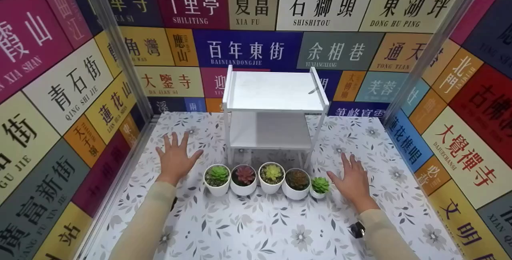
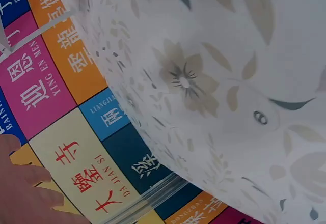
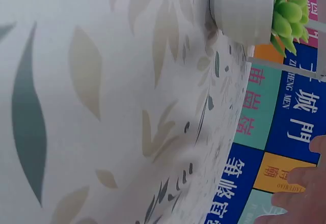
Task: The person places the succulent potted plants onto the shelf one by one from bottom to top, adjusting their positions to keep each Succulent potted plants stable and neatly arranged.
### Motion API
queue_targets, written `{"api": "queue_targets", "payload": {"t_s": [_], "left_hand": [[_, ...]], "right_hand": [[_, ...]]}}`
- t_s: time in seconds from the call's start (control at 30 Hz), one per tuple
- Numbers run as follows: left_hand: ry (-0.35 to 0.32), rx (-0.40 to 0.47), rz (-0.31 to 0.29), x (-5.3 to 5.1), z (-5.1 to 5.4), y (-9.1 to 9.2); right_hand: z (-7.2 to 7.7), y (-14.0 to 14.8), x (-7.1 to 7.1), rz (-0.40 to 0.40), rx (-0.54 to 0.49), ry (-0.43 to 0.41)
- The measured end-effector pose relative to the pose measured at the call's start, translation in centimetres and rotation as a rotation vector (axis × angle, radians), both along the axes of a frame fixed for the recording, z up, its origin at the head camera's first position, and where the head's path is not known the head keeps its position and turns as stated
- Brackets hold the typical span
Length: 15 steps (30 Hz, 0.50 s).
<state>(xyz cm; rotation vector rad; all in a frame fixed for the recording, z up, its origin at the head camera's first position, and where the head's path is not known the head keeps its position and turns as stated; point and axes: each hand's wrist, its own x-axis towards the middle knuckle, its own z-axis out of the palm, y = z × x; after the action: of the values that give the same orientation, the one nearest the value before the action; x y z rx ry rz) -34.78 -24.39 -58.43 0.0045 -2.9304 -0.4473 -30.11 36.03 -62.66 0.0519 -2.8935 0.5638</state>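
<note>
Several small succulents in white pots stand in a row on the flowered tabletop. From the left come a green one [image 1: 218,179], a dark red one [image 1: 243,180], a yellow-green one [image 1: 272,177] and a brownish one [image 1: 297,183]. A smaller bright green succulent [image 1: 319,187] ends the row at the right. My left hand [image 1: 175,159] lies with spread fingers left of the row, holding nothing. On the other side my right hand [image 1: 352,178], fingers apart, is nearest the smallest pot and apart from it. The right wrist view shows that small pot [image 3: 242,12] close by.
Behind the pots stands a white two-tier shelf [image 1: 276,90], its lower board [image 1: 270,130] in shadow. Walls with coloured place-name signs [image 1: 248,50] enclose the flower-patterned tabletop [image 1: 248,228] at the back and both sides.
</note>
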Motion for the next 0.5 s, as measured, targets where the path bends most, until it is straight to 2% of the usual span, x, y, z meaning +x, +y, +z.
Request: {"api": "queue_targets", "payload": {"t_s": [0.3, 0.5], "left_hand": [[-0.016, 0.124, 0.018, -1.2, 2.9, 1.9], [0.042, 0.202, -0.012, -2.4, 5.0, 3.3]], "right_hand": [[-0.3, -1.7, 1.1, 0.038, -0.244, -0.027], [-0.5, -3.0, 2.2, 0.037, -0.328, -0.037]]}}
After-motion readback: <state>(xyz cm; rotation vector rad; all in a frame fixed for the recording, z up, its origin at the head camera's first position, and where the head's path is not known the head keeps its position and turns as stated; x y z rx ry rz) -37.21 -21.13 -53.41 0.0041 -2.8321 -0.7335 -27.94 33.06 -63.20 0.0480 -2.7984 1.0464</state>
